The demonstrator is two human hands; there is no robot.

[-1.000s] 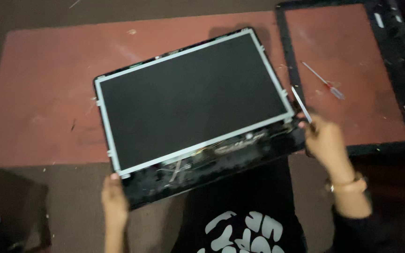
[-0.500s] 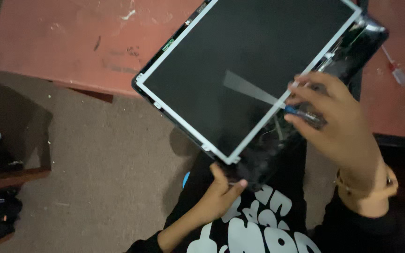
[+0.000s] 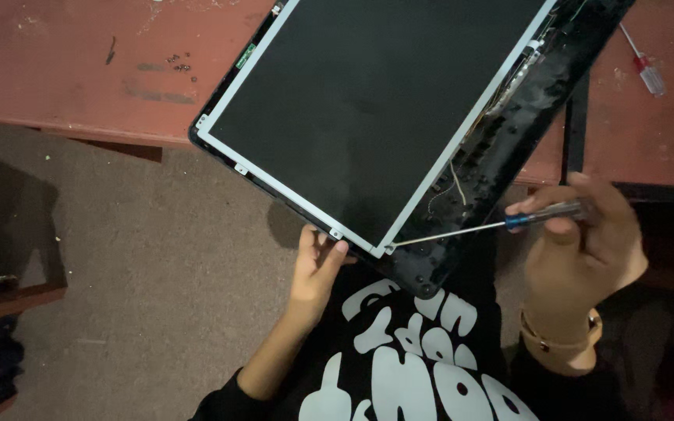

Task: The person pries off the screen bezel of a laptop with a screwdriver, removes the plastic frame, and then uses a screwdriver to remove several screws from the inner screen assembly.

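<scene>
A dark laptop screen panel (image 3: 384, 109) with a silver metal frame lies tilted in its black lid, overhanging the near edge of a red table (image 3: 79, 86). My left hand (image 3: 317, 269) grips the panel's near edge from below, fingers on the frame near its bottom corner. My right hand (image 3: 583, 245) holds a screwdriver (image 3: 501, 224) with a clear and blue handle. Its thin shaft points left, and the tip touches the frame's bottom corner.
A second screwdriver (image 3: 644, 64) with a red and clear handle lies on the table at the upper right. Several small screws (image 3: 179, 62) sit on the table left of the panel. A black bezel strip (image 3: 576, 129) lies right of the lid. Grey carpet (image 3: 142, 273) is below.
The panel has slid further toward me off the table edge. My left hand has risen to grip its near edge. My right hand has lowered the screwdriver tip to the bottom corner.
</scene>
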